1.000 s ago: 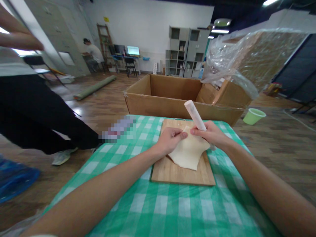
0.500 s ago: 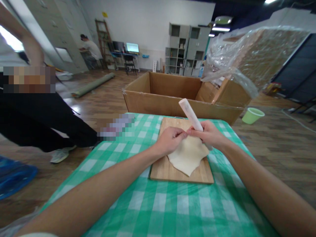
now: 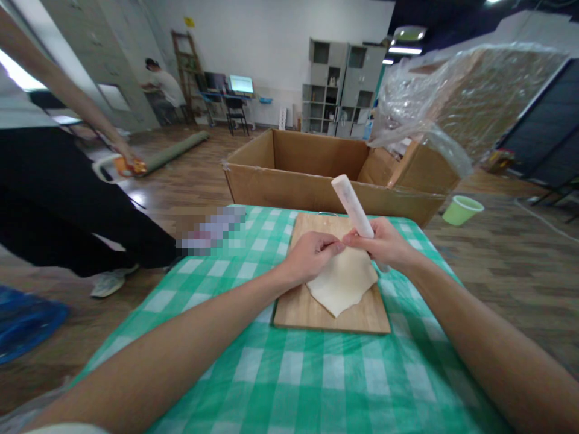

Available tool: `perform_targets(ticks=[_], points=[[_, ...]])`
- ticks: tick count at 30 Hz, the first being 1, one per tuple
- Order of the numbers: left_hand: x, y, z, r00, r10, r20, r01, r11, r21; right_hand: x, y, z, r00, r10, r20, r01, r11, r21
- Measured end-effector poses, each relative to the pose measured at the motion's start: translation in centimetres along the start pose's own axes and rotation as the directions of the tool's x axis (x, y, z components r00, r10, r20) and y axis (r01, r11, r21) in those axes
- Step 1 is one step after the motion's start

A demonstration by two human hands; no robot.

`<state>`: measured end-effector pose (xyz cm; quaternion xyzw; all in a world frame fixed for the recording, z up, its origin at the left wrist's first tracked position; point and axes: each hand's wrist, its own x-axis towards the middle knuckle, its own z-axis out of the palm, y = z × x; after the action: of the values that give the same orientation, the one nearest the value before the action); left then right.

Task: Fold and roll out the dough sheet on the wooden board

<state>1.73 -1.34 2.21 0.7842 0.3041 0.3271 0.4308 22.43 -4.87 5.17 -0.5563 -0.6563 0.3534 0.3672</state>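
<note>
A thin pale sheet of dough hangs over a wooden cutting board, its lower point hanging down toward me. My left hand pinches the top left edge of the dough between thumb and fingers. My right hand is closed around a white rolling pin, which tilts up and to the left. The thumb and finger of that same hand also meet at the dough's top edge, touching or nearly touching my left fingertips. Part of the pin is hidden behind my right hand.
The board lies on a green and white checked tablecloth. A blurred-out item sits at its far left corner. Beyond stands a large open cardboard box; a green bucket is at right. A person stands close at left.
The dough's lower point has swung slightly left, and the pin has shifted a little right. At left, the standing person's arm has moved right, with an orange and white item in hand.
</note>
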Motion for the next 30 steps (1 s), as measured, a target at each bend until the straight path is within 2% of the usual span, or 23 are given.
perform_targets(ticks=[6,12,17,19,23,28,30], points=[[0.0,-0.7,-0.7,0.994,-0.069,0.084,0.078,0.991,-0.106,0.1,0.0,-0.8,0.997,0.019,-0.075,-0.016,0.999,0.037],[0.0,-0.2,-1.2,0.995,-0.054,0.080,0.064,0.990,-0.122,0.1,-0.1,-1.1,0.999,0.001,0.035,0.000,1.000,-0.015],[-0.2,0.0,-1.1,0.991,-0.050,0.120,0.070,0.984,-0.164,0.0,-0.3,-1.2,0.999,-0.051,-0.004,0.051,0.997,-0.061],[-0.2,-0.2,-1.1,0.992,-0.056,0.110,0.076,0.978,-0.196,-0.1,-0.6,-1.5,0.999,-0.048,-0.017,0.046,0.996,-0.075],[-0.2,-0.3,-1.0,0.997,-0.055,0.045,0.063,0.978,-0.199,-0.2,-1.3,-2.2,0.999,-0.032,0.045,0.037,0.990,-0.133],[-0.3,0.5,-0.7,0.999,0.037,0.026,-0.034,0.992,-0.124,-0.4,-1.7,-2.5,0.988,-0.083,0.129,0.107,0.975,-0.193],[-0.4,0.9,-0.7,0.998,0.057,0.015,-0.056,0.994,-0.091,-0.3,-1.7,-2.7,0.989,-0.087,0.120,0.110,0.973,-0.205]])
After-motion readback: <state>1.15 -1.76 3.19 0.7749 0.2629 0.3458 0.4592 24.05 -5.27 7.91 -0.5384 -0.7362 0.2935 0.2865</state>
